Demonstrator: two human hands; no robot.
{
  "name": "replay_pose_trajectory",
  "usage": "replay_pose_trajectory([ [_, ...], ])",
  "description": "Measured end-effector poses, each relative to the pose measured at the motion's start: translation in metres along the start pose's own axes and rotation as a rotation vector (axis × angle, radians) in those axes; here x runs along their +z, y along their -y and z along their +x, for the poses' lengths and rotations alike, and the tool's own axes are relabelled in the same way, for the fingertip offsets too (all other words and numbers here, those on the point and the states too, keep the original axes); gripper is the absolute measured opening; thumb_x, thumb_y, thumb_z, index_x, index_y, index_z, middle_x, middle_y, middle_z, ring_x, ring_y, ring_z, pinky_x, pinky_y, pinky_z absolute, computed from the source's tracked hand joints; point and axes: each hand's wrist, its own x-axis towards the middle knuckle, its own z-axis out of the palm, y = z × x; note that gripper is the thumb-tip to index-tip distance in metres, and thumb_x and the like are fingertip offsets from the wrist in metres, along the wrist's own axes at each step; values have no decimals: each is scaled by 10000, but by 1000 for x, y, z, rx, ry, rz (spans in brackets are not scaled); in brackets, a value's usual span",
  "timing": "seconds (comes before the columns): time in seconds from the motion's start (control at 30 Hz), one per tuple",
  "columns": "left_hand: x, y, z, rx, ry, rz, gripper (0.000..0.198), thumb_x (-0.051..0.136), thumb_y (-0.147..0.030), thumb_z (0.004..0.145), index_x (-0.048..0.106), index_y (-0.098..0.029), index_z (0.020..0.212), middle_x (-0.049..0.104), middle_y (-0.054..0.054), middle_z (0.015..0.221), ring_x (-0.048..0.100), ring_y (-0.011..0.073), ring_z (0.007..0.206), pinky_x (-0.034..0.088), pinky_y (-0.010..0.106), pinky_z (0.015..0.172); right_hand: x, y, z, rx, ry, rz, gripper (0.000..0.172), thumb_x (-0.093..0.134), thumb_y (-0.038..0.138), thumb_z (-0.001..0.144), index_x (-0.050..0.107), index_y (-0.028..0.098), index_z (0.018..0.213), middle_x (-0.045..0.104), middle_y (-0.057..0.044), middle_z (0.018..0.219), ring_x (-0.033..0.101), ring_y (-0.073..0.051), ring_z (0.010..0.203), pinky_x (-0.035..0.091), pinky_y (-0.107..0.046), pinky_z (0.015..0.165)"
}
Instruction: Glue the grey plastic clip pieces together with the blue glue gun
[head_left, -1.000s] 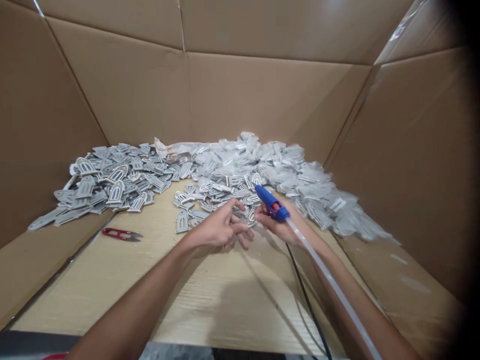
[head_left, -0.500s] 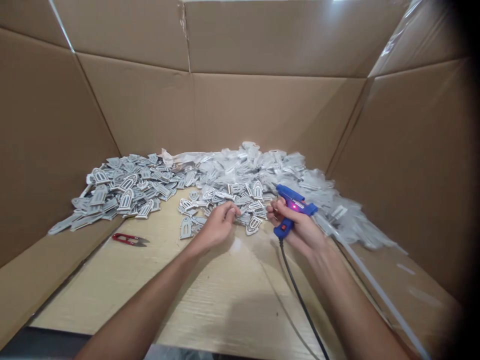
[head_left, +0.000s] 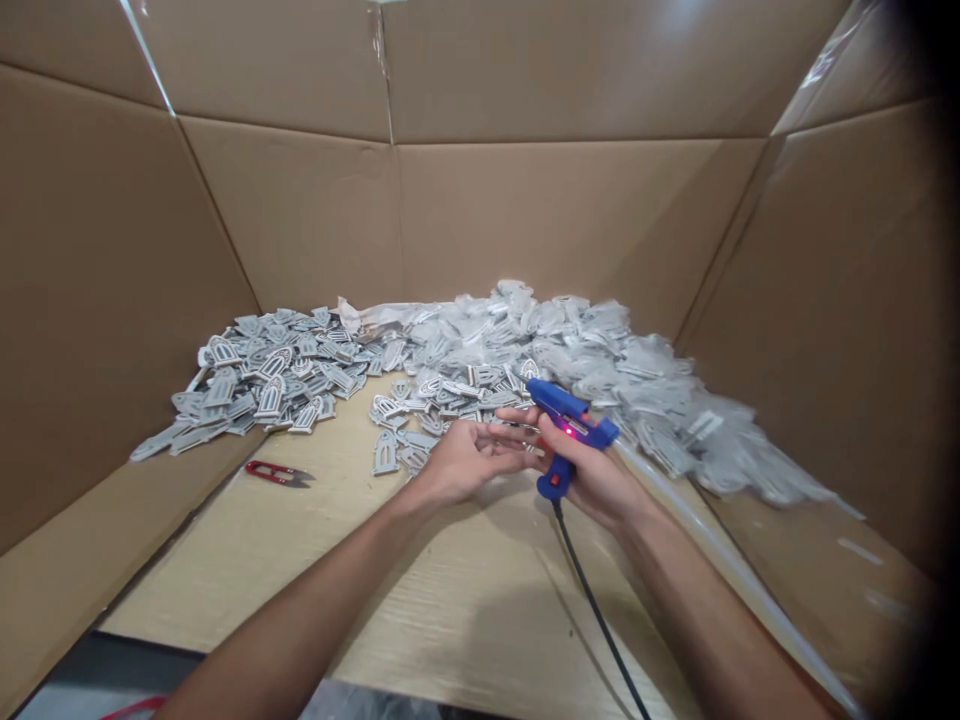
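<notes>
My right hand (head_left: pixel 592 470) is wrapped round a blue glue gun (head_left: pixel 562 400) with a red light glowing on its side. Its nozzle points up and left. A long clear glue stick (head_left: pixel 697 520) runs from its back end down to the right, and a black cord (head_left: pixel 589 590) hangs from the handle. My left hand (head_left: pixel 476 460) reaches across to the fingers of my right hand, thumb and fingers stretched out. I see nothing in it, though its fingertips are partly hidden. Just beyond lies a small heap of grey-and-white arched window-shaped pieces (head_left: pixel 386 452).
Red thread snips (head_left: pixel 279 474) lie on the wooden table (head_left: pixel 420 600) at the left. A pile of loose arched pieces (head_left: pixel 270 375) stands at the back left. Plastic-bagged pieces (head_left: pixel 645 390) are heaped from back centre to right. Cardboard walls (head_left: pixel 570 215) enclose three sides.
My left hand has moved right, from the small heap to my right hand, and its fingers have stretched out. The glue gun has shifted slightly left. The view has turned a little.
</notes>
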Motion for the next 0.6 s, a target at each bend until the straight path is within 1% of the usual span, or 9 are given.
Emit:
replay_pose_trajectory([
  [0.07, -2, 1, 0, -5, -58, 40, 453, 886, -426, 691, 801, -86, 977, 773, 134, 876, 709, 214, 793, 519, 330, 784, 2, 0, -1, -20, 3, -30, 277, 800, 462, 837, 729, 247, 996, 703, -81, 1336, 691, -294, 1193, 587, -419, 954],
  [0.13, -6, -3, -2, -15, -107, 149, 388, 836, -434, 748, 810, -91, 927, 762, 111, 808, 671, 186, 706, 486, 304, 700, 2, 2, -1, -26, -13, -53, 272, 818, 446, 822, 724, 240, 974, 714, -79, 1311, 698, -284, 1172, 594, -414, 937],
  [0.2, -9, -10, -5, -25, -148, 281, 338, 795, -436, 784, 809, -103, 840, 725, 74, 718, 589, 140, 606, 411, 270, 605, 0, 5, -1, -22, -43, -60, 263, 825, 433, 818, 723, 234, 957, 734, -74, 1254, 720, -267, 1112, 600, -422, 936],
  [0.27, -11, -18, -9, -25, -176, 375, 329, 766, -442, 806, 796, -115, 781, 660, 35, 625, 498, 110, 543, 337, 254, 554, -4, 10, -1, -4, -86, -80, 259, 822, 438, 819, 728, 227, 935, 749, -75, 1191, 738, -259, 1053, 608, -425, 931],
  [0.33, -13, -24, -11, -14, -198, 423, 316, 756, -438, 812, 793, -125, 791, 598, 8, 566, 437, 98, 519, 300, 252, 541, -9, 13, 0, 16, -140, -141, 273, 819, 459, 814, 736, 220, 918, 758, -85, 1130, 751, -260, 998, 627, -398, 874],
  [0.4, -15, -28, -12, -1, -214, 443, 309, 749, -440, 819, 794, -134, 815, 555, -7, 532, 405, 97, 511, 287, 254, 541, -14, 15, 0, 6, -193, -247, 295, 812, 482, 811, 734, 217, 912, 764, -88, 1065, 758, -247, 917, 635, -351, 766],
  [0.5, -17, -29, -12, -4, -200, 449, 316, 729, -459, 844, 801, -151, 847, 499, -20, 490, 371, 98, 497, 271, 260, 542, -16, 13, -1, -110, -249, -431, 297, 830, 467, 787, 688, 217, 861, 766, -66, 981, 714, -185, 725, 591, -293, 616],
  [0.53, -17, -28, -11, -15, -188, 441, 320, 720, -463, 855, 805, -155, 861, 479, -23, 476, 362, 99, 492, 265, 262, 542, -15, 12, -1, -162, -245, -485, 298, 846, 446, 770, 672, 219, 854, 766, -62, 993, 692, -172, 695, 578, -290, 602],
  [0.6, -17, -27, -11, -38, -160, 403, 323, 711, -465, 871, 811, -157, 878, 428, -31, 451, 339, 98, 480, 247, 265, 536, -12, 7, -1, -255, -197, -574, 319, 874, 402, 739, 675, 225, 915, 760, -68, 1069, 683, -180, 733, 571, -302, 638],
])
